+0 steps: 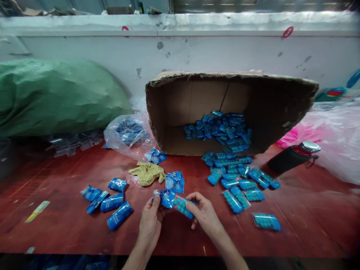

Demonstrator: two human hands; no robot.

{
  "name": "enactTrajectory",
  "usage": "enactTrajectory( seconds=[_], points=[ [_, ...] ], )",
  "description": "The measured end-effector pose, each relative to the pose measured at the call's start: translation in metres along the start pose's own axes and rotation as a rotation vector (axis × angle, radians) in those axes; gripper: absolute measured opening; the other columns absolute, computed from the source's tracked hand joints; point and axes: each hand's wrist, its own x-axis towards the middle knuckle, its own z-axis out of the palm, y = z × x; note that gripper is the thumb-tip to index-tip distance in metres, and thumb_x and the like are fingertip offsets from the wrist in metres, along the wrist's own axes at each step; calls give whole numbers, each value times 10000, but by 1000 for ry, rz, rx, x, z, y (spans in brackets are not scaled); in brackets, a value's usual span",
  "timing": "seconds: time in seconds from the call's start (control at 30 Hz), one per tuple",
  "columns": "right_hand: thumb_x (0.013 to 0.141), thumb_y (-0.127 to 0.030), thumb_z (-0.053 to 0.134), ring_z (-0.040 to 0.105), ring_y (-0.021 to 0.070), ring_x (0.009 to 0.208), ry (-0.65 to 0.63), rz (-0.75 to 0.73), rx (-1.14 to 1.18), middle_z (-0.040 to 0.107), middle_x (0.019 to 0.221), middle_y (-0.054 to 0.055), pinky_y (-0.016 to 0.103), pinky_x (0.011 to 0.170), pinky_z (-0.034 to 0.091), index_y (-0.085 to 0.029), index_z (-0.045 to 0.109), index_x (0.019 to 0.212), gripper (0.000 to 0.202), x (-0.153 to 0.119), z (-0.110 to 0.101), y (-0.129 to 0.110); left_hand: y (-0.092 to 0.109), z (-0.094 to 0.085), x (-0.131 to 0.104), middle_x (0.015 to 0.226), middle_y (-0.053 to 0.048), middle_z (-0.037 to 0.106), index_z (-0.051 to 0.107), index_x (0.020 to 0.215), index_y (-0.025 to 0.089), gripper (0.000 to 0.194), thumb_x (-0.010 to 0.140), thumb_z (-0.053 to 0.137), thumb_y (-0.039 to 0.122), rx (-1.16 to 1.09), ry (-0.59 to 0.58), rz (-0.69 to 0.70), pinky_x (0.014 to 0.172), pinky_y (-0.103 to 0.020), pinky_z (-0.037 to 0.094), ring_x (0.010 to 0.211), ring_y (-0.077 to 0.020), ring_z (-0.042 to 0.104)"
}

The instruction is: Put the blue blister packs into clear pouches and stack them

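Near the front edge of the red table, my left hand [152, 216] pinches a blue printed wrapper [167, 198]. My right hand [203, 213] grips a clear pack of turquoise beads [182, 206] by its right end. The pack's left end meets the wrapper; I cannot tell how far inside it sits. Just beyond lie flat blue wrappers [174, 182] and a crumpled yellowish knit glove [148, 173]. Several wrapped blue packs [112, 202] lie to the left. Unwrapped bead packs [239, 183] are scattered to the right.
A cardboard box [197, 146] on its side spills bead packs [225, 129] onto the table. Left of it are a clear bag [112, 131] of blue wrappers and a big green sack [62, 97]. A dark bottle [289, 158] leans at right by a pink plastic bag [334, 138].
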Motion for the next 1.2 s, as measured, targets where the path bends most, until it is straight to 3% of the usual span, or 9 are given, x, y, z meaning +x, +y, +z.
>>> enactTrajectory(
  seconds=[0.37, 0.6, 0.73, 1.0, 1.2],
  points=[
    [717, -385, 575, 427, 69, 478, 37, -49, 27, 484, 672, -33, 140, 277, 404, -175, 530, 813, 235, -4, 3, -5, 5, 3, -2, 602, 16, 648, 579, 663, 145, 244, 573, 715, 327, -28, 22, 44, 608, -253, 514, 614, -137, 616],
    [726, -399, 577, 408, 52, 428, 171, -95, 73, 509, 660, -40, 158, 313, 424, -174, 535, 838, 255, -10, 10, -7, 4, 1, -3, 588, 14, 642, 570, 690, 143, 226, 606, 696, 310, -63, 27, 5, 564, -248, 515, 553, -121, 601],
    [745, -390, 560, 448, 78, 496, 205, -130, 81, 507, 664, -34, 171, 356, 464, -176, 534, 856, 242, -13, 14, -4, 0, 0, -5, 582, 28, 638, 559, 737, 156, 237, 619, 684, 319, -47, 35, -44, 529, -232, 503, 522, -110, 590],
    [757, -354, 556, 512, 124, 640, 166, -149, -41, 547, 792, 9, 171, 408, 483, -186, 550, 878, 207, -22, 18, 6, -4, 2, -8, 581, 21, 638, 538, 726, 155, 257, 620, 679, 342, -40, 51, -51, 512, -232, 490, 532, -124, 600],
    [716, -402, 564, 403, 53, 395, 21, 46, 151, 481, 685, -33, 191, 288, 423, -169, 520, 820, 258, -10, 15, 15, -10, 0, -7, 569, 28, 626, 545, 744, 151, 265, 614, 685, 335, 9, 64, -17, 549, -233, 495, 557, -126, 609]
  ],
)
